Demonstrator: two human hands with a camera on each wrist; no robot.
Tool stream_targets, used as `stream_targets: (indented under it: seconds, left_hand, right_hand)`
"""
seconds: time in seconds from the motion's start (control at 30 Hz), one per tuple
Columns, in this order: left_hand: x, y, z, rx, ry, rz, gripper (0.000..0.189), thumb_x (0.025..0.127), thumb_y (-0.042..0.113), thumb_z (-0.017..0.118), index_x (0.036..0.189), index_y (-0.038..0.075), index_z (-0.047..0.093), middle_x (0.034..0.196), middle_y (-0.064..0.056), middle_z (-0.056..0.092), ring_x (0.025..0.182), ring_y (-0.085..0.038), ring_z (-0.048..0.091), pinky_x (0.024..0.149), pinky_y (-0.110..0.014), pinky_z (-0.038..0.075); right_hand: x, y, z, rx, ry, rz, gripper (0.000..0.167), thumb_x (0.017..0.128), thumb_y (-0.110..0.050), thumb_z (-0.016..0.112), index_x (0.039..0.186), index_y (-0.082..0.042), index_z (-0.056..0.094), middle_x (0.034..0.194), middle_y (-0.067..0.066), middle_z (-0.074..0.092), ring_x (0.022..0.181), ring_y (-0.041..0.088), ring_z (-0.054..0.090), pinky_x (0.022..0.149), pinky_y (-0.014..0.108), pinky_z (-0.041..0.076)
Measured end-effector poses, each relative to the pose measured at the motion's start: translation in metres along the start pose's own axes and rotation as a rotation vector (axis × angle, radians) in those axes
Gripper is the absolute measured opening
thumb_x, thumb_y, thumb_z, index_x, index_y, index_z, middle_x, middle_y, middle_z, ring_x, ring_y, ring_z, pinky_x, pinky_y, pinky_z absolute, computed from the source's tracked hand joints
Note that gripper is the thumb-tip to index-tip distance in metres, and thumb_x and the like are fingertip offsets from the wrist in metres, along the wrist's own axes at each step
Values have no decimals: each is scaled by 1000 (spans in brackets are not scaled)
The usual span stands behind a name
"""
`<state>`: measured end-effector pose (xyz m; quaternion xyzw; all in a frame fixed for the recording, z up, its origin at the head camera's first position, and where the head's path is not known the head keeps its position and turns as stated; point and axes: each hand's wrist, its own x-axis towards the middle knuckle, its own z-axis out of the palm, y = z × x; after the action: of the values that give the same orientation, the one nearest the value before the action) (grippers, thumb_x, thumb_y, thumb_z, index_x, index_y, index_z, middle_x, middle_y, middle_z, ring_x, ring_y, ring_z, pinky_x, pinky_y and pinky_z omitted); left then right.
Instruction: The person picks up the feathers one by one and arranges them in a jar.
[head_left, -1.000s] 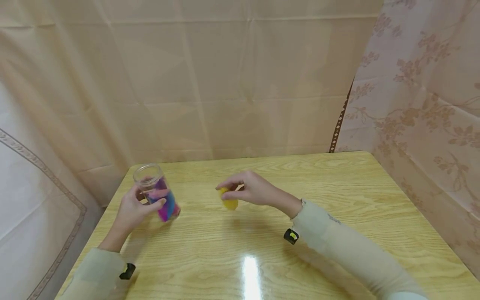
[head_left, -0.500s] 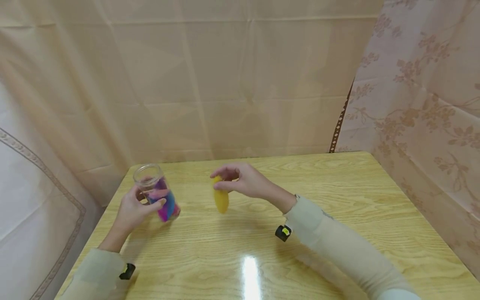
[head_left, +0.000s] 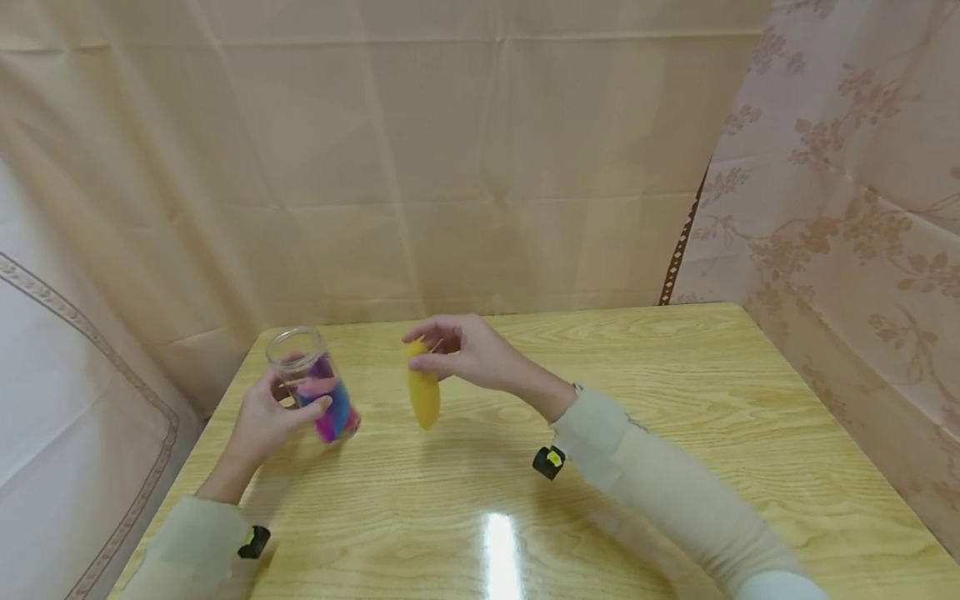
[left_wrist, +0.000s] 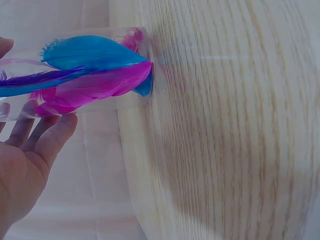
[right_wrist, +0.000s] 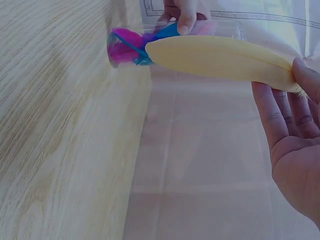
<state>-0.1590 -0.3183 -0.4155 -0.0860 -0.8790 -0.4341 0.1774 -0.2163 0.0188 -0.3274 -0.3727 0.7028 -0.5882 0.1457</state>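
Note:
My left hand (head_left: 262, 417) grips a clear jar (head_left: 296, 346) near the left side of the table, with thumb and fingers round its wall. The jar's mouth has no lid on it. Inside lie several feathers: a blue one (left_wrist: 95, 52), a magenta one (left_wrist: 100, 86) and a purple one (left_wrist: 45, 78) among them. My right hand (head_left: 480, 354) pinches a yellow feather (head_left: 424, 396) by one end between thumb and fingers. The feather hangs down above the table, to the right of the jar and apart from it. In the right wrist view, the yellow feather (right_wrist: 220, 57) overlaps part of the jar.
A wood-grain table (head_left: 637, 375) lies under both hands, with a bright light reflection near its front. Beige cloth (head_left: 450, 167) hangs behind its far edge. Flower-patterned cloth (head_left: 847, 208) hangs at the right, and white cloth (head_left: 67, 400) at the left.
My right hand has moved left and a little away from me, bringing the yellow feather closer to the jar; the feather now hangs more in full view. The left hand and jar have stayed put.

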Motion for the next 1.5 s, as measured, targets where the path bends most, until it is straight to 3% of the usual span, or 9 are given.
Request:
stream_targets:
  seconds: [0.4, 0.67, 1.03, 1.23, 1.5]
  left_hand:
    - [0, 2, 0, -34, -8, -22, 73, 80, 5, 86, 144, 9, 50, 120, -12, 65, 87, -4, 63, 67, -21, 57]
    - [0, 3, 0, -31, -7, -14, 73, 80, 4, 86, 143, 8, 50, 121, -14, 65, 88, -3, 63, 68, -20, 57]
    - [1, -1, 0, 1, -1, -6, 71, 81, 2, 85, 142, 3, 50, 121, -18, 66, 89, 1, 61, 69, -17, 55]
    - [1, 1, 0, -8, 2, -17, 72, 80, 3, 86, 143, 5, 50, 118, -12, 66, 85, -3, 62, 68, -19, 56]
    - [1, 2, 0, -7, -4, -39, 72, 81, 8, 86, 144, 10, 50, 120, -9, 65, 87, -4, 62, 69, -19, 56]
  right_hand:
    - [4, -4, 1, -17, 17, -7, 27, 93, -12, 76, 119, -5, 72, 99, 5, 74, 88, 21, 70, 77, 37, 61]
    - [7, -6, 0, -166, 26, -69, 27, 95, -20, 75, 120, -11, 75, 102, -4, 75, 87, 14, 69, 77, 30, 57]
    - [18, -17, 6, -180, 29, -112, 28, 94, -17, 76, 120, -8, 74, 100, -1, 74, 88, 14, 68, 76, 28, 57]
    - [31, -25, 11, -157, 44, -154, 24, 93, -15, 76, 115, -6, 74, 100, 0, 74, 85, 14, 70, 78, 29, 57]
    - [46, -42, 22, 1, 55, -101, 29, 94, -12, 75, 120, -1, 69, 100, 9, 70, 85, 21, 70, 75, 34, 60]
